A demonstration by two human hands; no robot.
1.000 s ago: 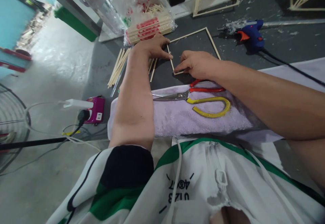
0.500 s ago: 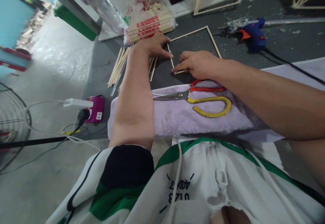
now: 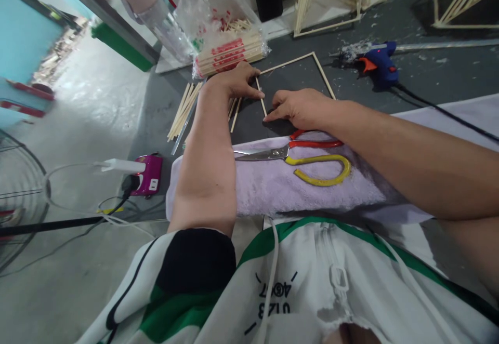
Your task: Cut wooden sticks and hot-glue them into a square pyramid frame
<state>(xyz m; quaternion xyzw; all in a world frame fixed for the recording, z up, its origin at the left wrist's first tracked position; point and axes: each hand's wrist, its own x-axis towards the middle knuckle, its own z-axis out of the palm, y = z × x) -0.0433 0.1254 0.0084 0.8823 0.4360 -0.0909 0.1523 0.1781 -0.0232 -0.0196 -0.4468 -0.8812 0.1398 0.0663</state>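
Note:
A four-sided frame of thin wooden sticks (image 3: 324,75) lies flat on the dark grey table. My left hand (image 3: 242,81) is at its left side, thumb and fingers apart, touching the left stick near the far left corner. My right hand (image 3: 298,108) rests over the near side, its index fingertip at the near left corner; it covers most of the near stick. Loose sticks (image 3: 182,111) lie left of my left forearm, and a few more show beside my left hand. Scissors with red and yellow handles (image 3: 322,171) lie just below my right hand.
A blue glue gun (image 3: 384,63) with a black cord lies at the right. Behind are a plastic bag of sticks (image 3: 232,53), a clear bottle (image 3: 161,22) and stick structures (image 3: 327,28). A lilac towel (image 3: 273,193) covers the near edge; a pink power adapter (image 3: 150,175) sits left.
The whole view has shifted slightly, so the table things appear lower. Both hands stay at the stick frame, and my right fingers have bunched a little around the near left corner.

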